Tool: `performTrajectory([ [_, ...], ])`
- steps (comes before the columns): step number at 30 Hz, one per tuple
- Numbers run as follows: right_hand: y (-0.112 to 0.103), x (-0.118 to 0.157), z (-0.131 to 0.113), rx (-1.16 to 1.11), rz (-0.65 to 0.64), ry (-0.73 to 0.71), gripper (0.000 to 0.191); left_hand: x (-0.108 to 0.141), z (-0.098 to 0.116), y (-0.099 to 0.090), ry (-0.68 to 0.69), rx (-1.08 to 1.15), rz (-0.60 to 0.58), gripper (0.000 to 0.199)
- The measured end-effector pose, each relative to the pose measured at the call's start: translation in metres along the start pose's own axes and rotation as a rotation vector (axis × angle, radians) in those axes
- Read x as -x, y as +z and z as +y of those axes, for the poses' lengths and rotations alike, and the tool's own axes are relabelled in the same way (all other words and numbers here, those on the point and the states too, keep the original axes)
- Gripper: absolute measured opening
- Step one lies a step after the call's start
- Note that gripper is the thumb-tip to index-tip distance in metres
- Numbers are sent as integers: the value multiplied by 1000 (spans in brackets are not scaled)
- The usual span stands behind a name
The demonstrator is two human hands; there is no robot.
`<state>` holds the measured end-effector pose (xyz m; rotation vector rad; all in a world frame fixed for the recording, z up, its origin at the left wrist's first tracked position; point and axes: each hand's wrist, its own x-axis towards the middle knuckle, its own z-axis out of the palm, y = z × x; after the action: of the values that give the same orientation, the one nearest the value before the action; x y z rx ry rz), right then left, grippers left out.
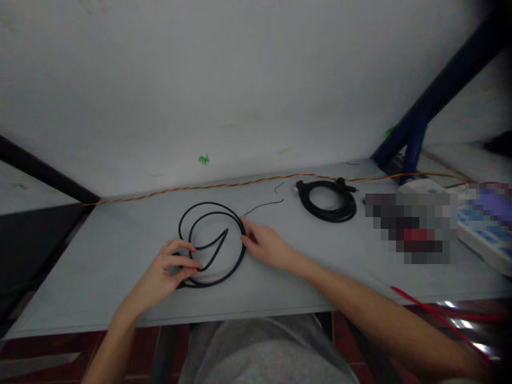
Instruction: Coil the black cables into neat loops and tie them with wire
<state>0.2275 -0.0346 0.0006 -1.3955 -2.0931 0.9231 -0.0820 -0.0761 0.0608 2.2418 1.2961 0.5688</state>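
The looped cable point(212, 205) in the grip is matte black; beyond it runs a twisted red-and-yellow wire point(224, 184) across the pale grey tabletop point(100, 277), and a plain red wire point(440, 320) lies off to the right.

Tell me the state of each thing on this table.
Left hand, fingers over the loop.
Right hand, fingertips touching the loop.
Black cable, bent into loops.
Black coil, neatly wound, lying flat.
Twisted red-yellow wire, stretched along the back edge.

head cam, fwd + down, close
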Motion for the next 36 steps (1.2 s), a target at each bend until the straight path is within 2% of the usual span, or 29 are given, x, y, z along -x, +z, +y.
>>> performTrajectory([
  [2, 0, 0, -1, 8, -4, 1, 58, 4, -11, 11, 5, -116, 38, 5],
  [4, 0, 0, -1, 10, -2, -5, 58, 6, -22, 21, -13, -198, 81, 8],
  [7, -2, 1, -5, 30, -1, -10, 57, 3, -28, 28, -66, -217, 149, 7],
  [12, -6, 3, -14, 137, -32, 27, 49, -6, -23, 23, -186, -36, 175, 22],
  [15, -6, 4, -21, 211, -50, 73, 42, -10, -27, 19, -188, -5, 197, 30],
  [17, -5, 4, -24, 242, -43, 91, 41, -13, -37, 20, -162, -69, 305, 43],
  [20, -3, 5, -28, 274, -26, 96, 40, -23, -61, 24, -192, -205, 486, 83],
  [22, -1, 5, -30, 297, -26, 94, 41, -34, -76, 23, -215, -264, 477, 93],
  [25, 1, 4, -31, 328, -33, 78, 45, -54, -84, 16, -187, -292, 385, 72],
  [28, 2, 3, -31, 339, -30, 55, 48, -69, -76, 10, -244, -184, 390, 56],
  [32, 2, 3, -29, 352, -24, 51, 52, -76, -64, 14, -320, -124, 482, 55],
  [36, 4, 3, -28, 374, -10, 52, 56, -74, -70, 20, -322, -111, 554, 60],
])
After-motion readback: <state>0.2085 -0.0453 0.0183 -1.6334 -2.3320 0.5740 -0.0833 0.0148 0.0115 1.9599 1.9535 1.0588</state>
